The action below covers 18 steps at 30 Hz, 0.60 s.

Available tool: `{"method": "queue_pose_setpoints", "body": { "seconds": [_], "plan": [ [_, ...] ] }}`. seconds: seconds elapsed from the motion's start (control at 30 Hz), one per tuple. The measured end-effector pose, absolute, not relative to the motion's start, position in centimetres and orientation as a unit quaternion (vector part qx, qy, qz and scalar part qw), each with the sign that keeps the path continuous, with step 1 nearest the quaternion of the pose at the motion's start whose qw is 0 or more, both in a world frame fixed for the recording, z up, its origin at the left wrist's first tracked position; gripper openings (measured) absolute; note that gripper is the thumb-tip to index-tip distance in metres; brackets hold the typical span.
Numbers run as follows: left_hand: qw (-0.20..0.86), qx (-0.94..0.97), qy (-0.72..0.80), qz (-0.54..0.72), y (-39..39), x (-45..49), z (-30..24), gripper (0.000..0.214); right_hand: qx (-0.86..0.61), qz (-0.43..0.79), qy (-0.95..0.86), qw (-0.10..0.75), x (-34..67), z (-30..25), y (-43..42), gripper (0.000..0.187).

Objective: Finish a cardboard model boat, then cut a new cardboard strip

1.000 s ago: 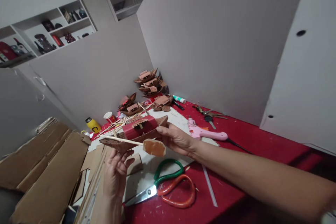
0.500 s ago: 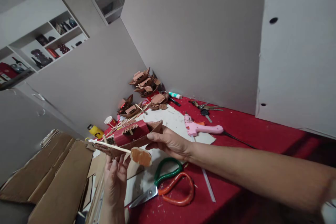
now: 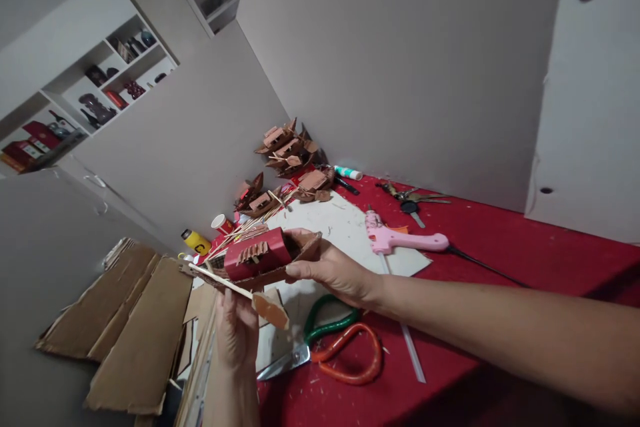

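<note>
I hold a small cardboard model boat with a red cabin above the table. My right hand grips its right end, fingers closed on the hull. My left hand is raised below the boat, its fingers pinched on a thin wooden stick that carries a small brown cardboard paddle piece at its right end. The stick lies along the near side of the hull.
On the red table lie green and orange handled scissors, a pink glue gun, keys, a glue stick, several finished model boats, loose sticks and cups. Cardboard sheets lean at the left.
The view has shifted and tilted. The boat has turned a little in my hands, and the stick with its paddle piece now slopes down to the right under the hull.
</note>
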<state>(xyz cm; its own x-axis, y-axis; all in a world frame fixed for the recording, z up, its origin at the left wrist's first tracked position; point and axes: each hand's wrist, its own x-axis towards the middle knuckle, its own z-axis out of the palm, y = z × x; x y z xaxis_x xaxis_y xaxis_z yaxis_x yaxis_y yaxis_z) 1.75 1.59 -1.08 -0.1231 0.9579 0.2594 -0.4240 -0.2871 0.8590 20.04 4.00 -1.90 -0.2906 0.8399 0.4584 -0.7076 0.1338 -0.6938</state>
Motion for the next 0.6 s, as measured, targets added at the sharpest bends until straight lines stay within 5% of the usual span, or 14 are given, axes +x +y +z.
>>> {"method": "queue_pose_setpoints", "body": {
  "seconds": [0.3,0.6],
  "plan": [
    [0.489,0.443,0.322,0.679,1.7,0.8,-1.4,0.038,-0.035,0.652,-0.466,0.597,19.8,-2.1,3.7,0.055],
    [0.5,0.43,0.313,0.683,2.1,-2.0,-0.6,0.05,-0.037,0.673,-0.528,0.516,20.2,-3.0,3.2,0.079]
  ]
}}
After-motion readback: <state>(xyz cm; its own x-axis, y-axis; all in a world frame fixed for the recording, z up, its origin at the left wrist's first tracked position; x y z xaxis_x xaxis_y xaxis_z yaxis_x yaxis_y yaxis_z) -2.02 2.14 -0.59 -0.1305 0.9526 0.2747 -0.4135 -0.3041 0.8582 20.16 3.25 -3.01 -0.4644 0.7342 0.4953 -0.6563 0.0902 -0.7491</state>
